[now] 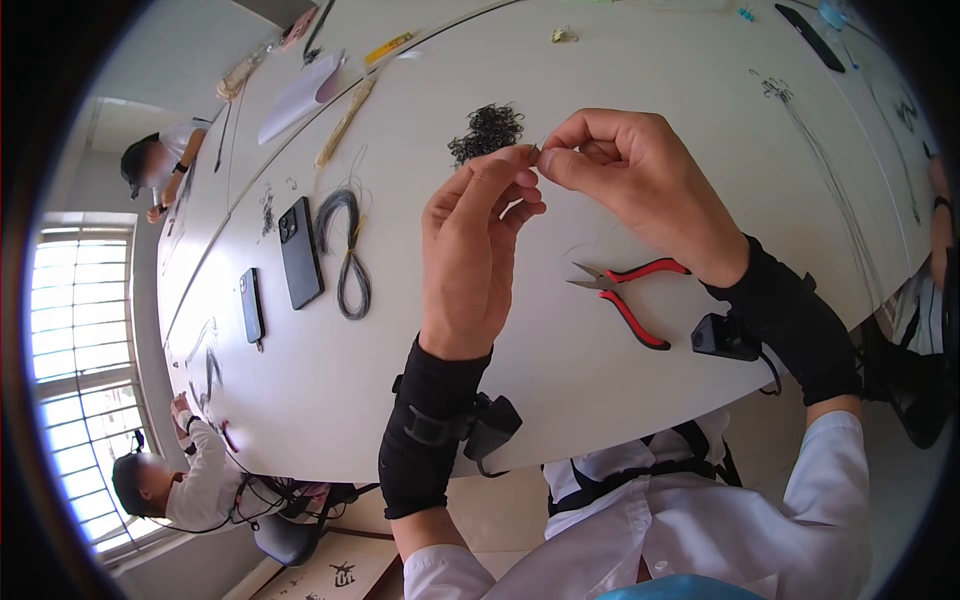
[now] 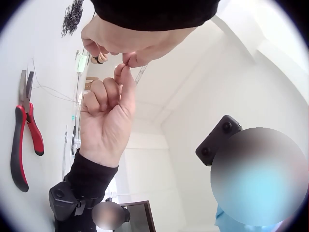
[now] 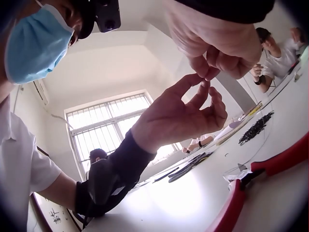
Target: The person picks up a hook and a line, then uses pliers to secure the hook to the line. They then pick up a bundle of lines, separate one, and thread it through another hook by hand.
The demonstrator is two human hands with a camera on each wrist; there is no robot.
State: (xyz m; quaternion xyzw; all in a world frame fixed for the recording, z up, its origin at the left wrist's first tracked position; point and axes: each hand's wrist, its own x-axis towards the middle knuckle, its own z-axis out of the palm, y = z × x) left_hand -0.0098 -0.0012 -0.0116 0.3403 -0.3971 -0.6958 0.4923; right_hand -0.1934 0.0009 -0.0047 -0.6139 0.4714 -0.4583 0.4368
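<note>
My left hand [image 1: 465,250] and right hand [image 1: 640,175] meet above the table, fingertips close together. Thumb and forefinger of each hand pinch a tiny thin piece of dark wire [image 1: 536,152], mostly hidden by the fingertips; its exact shape I cannot tell. Just beyond the left fingertips lies a heap of small bent black wire pieces [image 1: 494,130]. Red-handled pliers [image 1: 625,290] lie below the right hand with their jaws apart, also seen in the left wrist view as pliers [image 2: 27,116]. A fine loose wire strand lies near their tips.
Left of my hands are a coil of grey wire [image 1: 350,250], a large phone [image 1: 301,253] and a smaller phone [image 1: 251,305]. Long straight wires [image 1: 825,165] lie at the right. Farther back are white paper [image 1: 300,98] and a yellow box [image 1: 388,47]. Other people sit around the table.
</note>
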